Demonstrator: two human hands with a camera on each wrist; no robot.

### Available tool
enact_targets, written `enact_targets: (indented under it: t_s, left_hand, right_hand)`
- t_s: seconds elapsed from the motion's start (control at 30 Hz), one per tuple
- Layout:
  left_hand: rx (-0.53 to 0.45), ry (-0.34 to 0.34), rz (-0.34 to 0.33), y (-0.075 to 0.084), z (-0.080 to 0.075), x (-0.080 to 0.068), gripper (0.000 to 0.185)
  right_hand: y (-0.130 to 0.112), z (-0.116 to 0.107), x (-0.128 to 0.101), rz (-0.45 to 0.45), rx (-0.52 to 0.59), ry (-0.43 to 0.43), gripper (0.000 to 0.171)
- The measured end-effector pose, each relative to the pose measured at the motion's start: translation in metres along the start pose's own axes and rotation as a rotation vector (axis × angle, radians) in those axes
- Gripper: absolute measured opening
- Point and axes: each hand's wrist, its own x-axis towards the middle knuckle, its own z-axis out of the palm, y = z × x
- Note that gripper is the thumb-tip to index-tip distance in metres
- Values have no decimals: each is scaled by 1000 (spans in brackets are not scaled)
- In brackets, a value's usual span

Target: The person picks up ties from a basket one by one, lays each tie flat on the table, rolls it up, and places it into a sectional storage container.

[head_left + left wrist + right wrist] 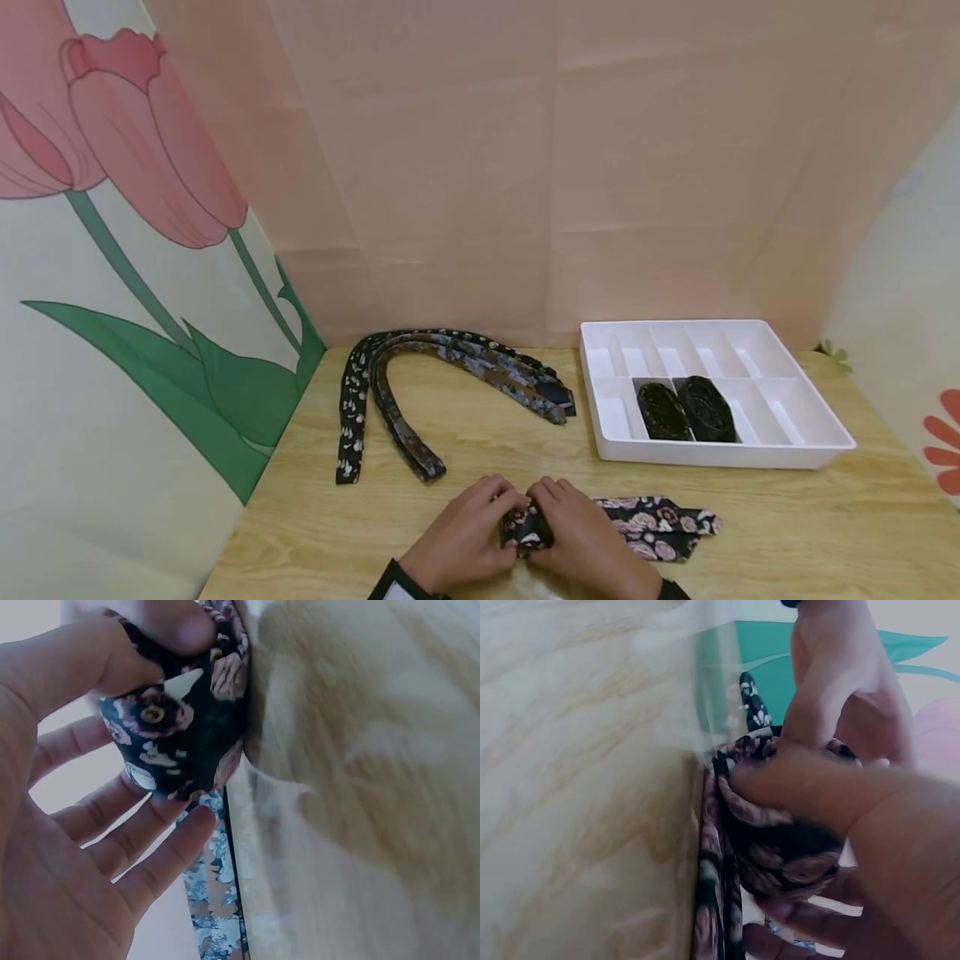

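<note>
Between both hands is a black necktie with pink flowers (pixel 523 528), partly rolled up near the front of the table. My left hand (pixel 467 532) pinches the left side of the roll; in the left wrist view its thumb presses the floral cloth (pixel 191 739), with the fingers behind. From the other side my right hand (pixel 587 535) holds the roll, thumb on the near face in the right wrist view. The flat tail of the tie (pixel 660 525) runs out to the right along the tabletop. Hands cover much of the roll.
Several other neckties, one black with white figures (pixel 352 433) and some brown and blue (pixel 408 433), lie curved at the back left. A white divided tray (pixel 720 454) stands at the back right, with two dark rolled ties (pixel 663 412) in its front compartments.
</note>
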Motion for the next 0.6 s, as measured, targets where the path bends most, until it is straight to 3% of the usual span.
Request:
enact_targets:
  t_s: [0.1,0.2,0.37,0.6]
  left_hand:
    - [-2,1,-13,1,-1,1,45]
    - [-1,-15,-13,2,0,2,46]
    - [-13,-59,-2,3,3,2,50]
    - [41,-2,1,4,2,4,54]
  right_hand:
    - [1,-1,-1,-16,25,16,52]
    - [3,-1,-2,-6,57,-25,51]
    - [6,-1,-2,-11,39,-35,52]
    - [7,-1,-3,-1,13,-13,54]
